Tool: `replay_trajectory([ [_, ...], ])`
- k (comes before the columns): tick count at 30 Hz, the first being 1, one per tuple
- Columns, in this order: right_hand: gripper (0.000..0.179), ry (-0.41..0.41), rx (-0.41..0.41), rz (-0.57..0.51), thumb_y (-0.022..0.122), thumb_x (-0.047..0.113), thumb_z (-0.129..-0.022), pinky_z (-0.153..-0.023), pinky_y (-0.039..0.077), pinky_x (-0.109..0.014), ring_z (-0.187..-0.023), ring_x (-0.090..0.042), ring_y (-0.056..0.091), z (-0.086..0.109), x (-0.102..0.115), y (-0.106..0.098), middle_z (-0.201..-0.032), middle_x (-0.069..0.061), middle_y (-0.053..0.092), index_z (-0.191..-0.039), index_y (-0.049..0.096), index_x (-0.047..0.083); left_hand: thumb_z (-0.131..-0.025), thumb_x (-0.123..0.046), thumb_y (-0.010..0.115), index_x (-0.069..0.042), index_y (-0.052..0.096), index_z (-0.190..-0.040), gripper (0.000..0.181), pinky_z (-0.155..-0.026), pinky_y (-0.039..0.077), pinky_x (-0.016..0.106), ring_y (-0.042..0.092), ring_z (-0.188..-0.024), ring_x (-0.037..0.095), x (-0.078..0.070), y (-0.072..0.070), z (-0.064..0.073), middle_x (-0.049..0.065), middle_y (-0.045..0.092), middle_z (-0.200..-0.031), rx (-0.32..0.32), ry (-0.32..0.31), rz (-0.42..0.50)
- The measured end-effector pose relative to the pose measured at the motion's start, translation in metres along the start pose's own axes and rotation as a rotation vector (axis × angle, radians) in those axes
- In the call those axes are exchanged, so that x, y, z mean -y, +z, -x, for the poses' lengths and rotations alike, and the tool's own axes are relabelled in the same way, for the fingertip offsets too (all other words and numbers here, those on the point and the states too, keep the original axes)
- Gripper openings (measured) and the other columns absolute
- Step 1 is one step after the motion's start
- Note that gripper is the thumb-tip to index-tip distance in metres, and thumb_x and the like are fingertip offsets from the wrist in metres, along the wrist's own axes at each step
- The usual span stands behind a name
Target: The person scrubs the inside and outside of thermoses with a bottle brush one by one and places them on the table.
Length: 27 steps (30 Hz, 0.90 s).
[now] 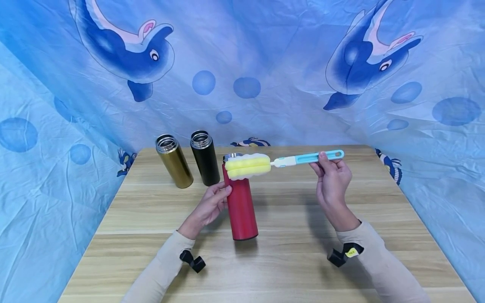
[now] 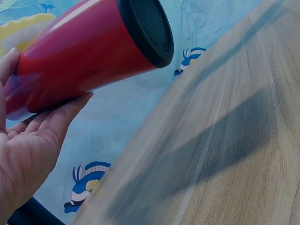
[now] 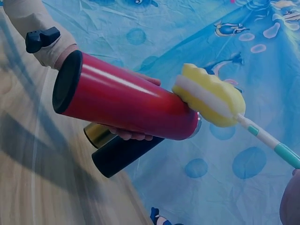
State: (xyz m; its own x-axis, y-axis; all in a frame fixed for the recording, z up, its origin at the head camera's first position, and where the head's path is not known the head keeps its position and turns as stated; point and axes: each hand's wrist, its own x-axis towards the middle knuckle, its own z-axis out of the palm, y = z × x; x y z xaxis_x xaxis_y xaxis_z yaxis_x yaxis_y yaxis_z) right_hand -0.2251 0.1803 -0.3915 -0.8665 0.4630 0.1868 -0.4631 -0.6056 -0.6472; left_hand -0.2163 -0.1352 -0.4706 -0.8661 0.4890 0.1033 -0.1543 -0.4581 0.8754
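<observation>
Raised off the table, a red thermos bottle [image 1: 242,210] with a black base is gripped by my left hand [image 1: 210,205], thumb on one side and fingers around the other. My right hand [image 1: 333,179] pinches the light-blue and white handle of a bottle brush [image 1: 248,166] near its end. The brush's yellow and white sponge head lies sideways across the bottle's upper end in the head view and hides part of its metal mouth. In the right wrist view, the sponge overlaps the bottle's upper side, outside the mouth.
A gold bottle [image 1: 175,162] and a black bottle [image 1: 205,159] stand uncapped at the back left of the wooden table [image 1: 295,269], close to the left hand. Blue dolphin-printed cloth [image 1: 288,54] hangs behind the table and along both sides.
</observation>
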Motion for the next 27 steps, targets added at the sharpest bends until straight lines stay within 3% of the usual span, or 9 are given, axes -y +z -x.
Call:
replay_trajectory([
  [10, 0.025, 0.023, 0.0, 0.025, 0.078, -0.001, -0.087, -0.07, 0.062, -0.025, -0.071, -0.021, 0.075, 0.002, -0.002, -0.006, -0.081, -0.015, 0.07, -0.097, 0.057, -0.01, -0.103, -0.008, 0.049, -0.002, 0.054, -0.126, 0.024, -0.083, 0.062, 0.03, 0.075, -0.094, 0.016, -0.003, 0.001, 0.0, 0.005, 0.075, -0.112, 0.05, 0.028, 0.038],
  [18, 0.024, 0.022, -0.011, 0.02, 0.079, -0.001, -0.086, -0.069, 0.062, -0.025, -0.069, -0.02, 0.075, 0.001, -0.003, -0.008, -0.08, -0.014, 0.07, -0.095, 0.058, -0.009, -0.102, -0.004, 0.048, -0.001, 0.053, -0.128, 0.026, -0.083, 0.062, 0.03, 0.076, -0.094, 0.017, -0.002, -0.002, 0.0, 0.006, 0.075, -0.112, 0.071, 0.037, 0.05],
  [27, 0.016, 0.021, -0.015, 0.008, 0.073, -0.006, -0.089, -0.068, 0.062, -0.026, -0.069, -0.021, 0.075, 0.006, -0.001, -0.012, -0.078, -0.015, 0.07, -0.093, 0.059, -0.01, -0.103, -0.009, 0.053, 0.004, 0.046, -0.137, 0.037, -0.086, 0.062, 0.033, 0.075, -0.1, 0.018, -0.002, -0.005, 0.001, 0.006, 0.074, -0.117, 0.029, 0.034, 0.009],
])
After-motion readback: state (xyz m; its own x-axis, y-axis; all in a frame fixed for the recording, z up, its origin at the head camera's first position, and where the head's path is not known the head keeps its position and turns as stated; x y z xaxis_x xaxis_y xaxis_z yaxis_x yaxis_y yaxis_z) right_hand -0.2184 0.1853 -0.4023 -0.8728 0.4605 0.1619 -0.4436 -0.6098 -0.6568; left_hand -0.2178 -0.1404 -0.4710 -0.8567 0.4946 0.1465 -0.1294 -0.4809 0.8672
